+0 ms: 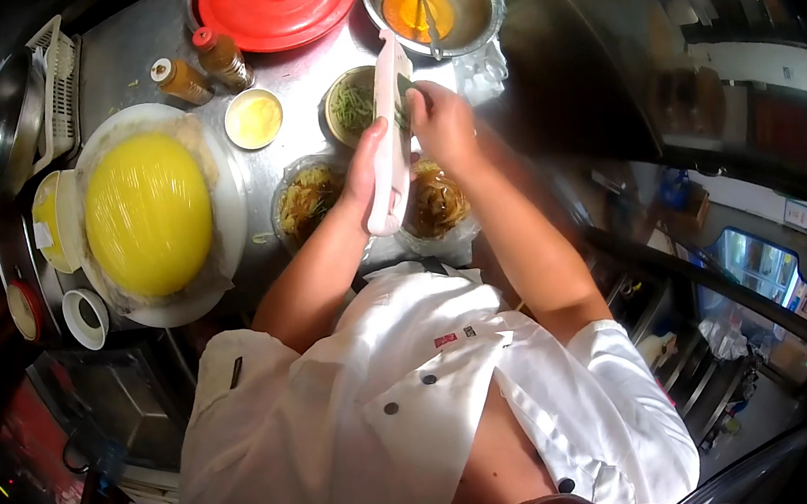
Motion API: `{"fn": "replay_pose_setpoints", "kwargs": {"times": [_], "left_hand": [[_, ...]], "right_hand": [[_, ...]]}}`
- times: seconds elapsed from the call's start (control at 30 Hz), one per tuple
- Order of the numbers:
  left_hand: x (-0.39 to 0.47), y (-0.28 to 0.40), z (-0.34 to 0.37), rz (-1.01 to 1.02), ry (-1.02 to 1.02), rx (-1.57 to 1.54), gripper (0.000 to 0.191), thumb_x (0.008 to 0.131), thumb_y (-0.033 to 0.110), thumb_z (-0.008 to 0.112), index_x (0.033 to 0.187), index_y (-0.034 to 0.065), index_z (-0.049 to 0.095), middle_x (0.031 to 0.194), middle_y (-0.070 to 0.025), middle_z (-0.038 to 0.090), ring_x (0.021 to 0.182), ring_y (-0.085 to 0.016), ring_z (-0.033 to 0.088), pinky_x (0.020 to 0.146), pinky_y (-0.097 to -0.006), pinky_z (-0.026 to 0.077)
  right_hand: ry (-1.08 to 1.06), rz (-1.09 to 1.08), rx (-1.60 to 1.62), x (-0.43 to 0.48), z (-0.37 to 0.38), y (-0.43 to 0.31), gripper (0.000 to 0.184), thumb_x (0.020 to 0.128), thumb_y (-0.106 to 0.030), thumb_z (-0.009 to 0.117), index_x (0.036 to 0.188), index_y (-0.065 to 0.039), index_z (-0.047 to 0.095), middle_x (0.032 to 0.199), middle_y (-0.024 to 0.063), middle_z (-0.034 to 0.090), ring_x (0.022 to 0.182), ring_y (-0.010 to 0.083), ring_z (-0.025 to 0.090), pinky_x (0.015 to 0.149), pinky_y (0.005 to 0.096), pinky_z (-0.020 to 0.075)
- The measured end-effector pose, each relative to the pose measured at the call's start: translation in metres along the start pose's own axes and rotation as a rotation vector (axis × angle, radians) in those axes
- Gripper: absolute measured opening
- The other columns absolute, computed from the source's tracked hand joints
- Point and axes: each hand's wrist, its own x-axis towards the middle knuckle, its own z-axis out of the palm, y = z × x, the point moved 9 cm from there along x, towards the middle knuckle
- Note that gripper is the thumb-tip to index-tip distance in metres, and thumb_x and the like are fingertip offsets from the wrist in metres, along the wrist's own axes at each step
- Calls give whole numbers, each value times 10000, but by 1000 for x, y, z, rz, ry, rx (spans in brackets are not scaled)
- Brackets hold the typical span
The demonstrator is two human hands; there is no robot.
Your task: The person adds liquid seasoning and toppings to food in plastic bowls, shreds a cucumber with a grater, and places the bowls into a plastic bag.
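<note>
My left hand (365, 170) grips a white plastic handheld grater (387, 167), tilted nearly on edge above the steel counter. Against the grater's right face, my right hand (444, 122) holds a dark green piece of vegetable (404, 85), likely cucumber; most of it is hidden by the fingers. Behind the grater sits a bowl of green shreds (349, 107), partly covered by it. Closer to me are two plastic-lined bowls: a left bowl (303, 200) with pale strands and brown sauce, and a right bowl (436, 199) with sauced noodles. My forearms overlap their edges.
At the back stand a red-lidded tub (278, 3) and a steel bowl (480, 12) with orange liquid and a ladle (430, 18). Two sauce bottles (221, 57) and a small yellow-filled bowl (253, 119) are left of centre. A film-wrapped yellow mound (147, 215) rests on a large white plate (233, 220).
</note>
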Motion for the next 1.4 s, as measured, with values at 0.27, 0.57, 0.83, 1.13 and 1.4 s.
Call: {"fn": "replay_pose_setpoints", "kwargs": {"times": [0.27, 0.57, 0.83, 1.13, 1.4], "left_hand": [[3, 2, -5, -15, -31, -7, 580, 940, 562, 544, 1245, 67, 551, 1013, -79, 605, 911, -214, 608, 793, -365, 501], [3, 9, 0, 55, -19, -77, 542, 943, 551, 558, 1232, 93, 561, 998, -66, 626, 879, -194, 624, 743, -333, 520], [-5, 30, 15, 81, -133, -157, 626, 950, 562, 522, 1332, 66, 519, 1073, -110, 640, 823, -244, 652, 608, -344, 554], [-2, 27, 12, 25, -437, -463, 773, 922, 580, 536, 1487, 65, 424, 1340, -271, 542, 1078, -413, 596, 848, -515, 528], [-3, 26, 29, -20, -499, -497, 840, 914, 602, 545, 1523, 50, 368, 1400, -286, 492, 1144, -392, 573, 918, -505, 522]], "right_hand": [[49, -54, 10, -8, 7, -1, 241, 976, -213, 582, 937, -2, 692, 784, 255, 664, 760, 462, 645, 685, 511, 516], [115, -119, 71, -13, 12, 9, 243, 964, -181, 599, 1048, 21, 705, 849, 259, 688, 803, 440, 674, 720, 461, 541], [-56, 454, 920, -22, 22, 66, 230, 1010, -201, 617, 1002, 17, 689, 834, 33, 655, 710, 128, 539, 703, 277, 458], [-109, 550, 1356, -62, 5, 61, 159, 1029, -177, 584, 955, -38, 607, 812, -3, 535, 691, 100, 431, 653, 259, 383], [-82, 599, 1408, -101, -7, 86, 154, 1031, -166, 579, 940, -43, 596, 812, 11, 548, 684, 105, 449, 646, 249, 394]]}}
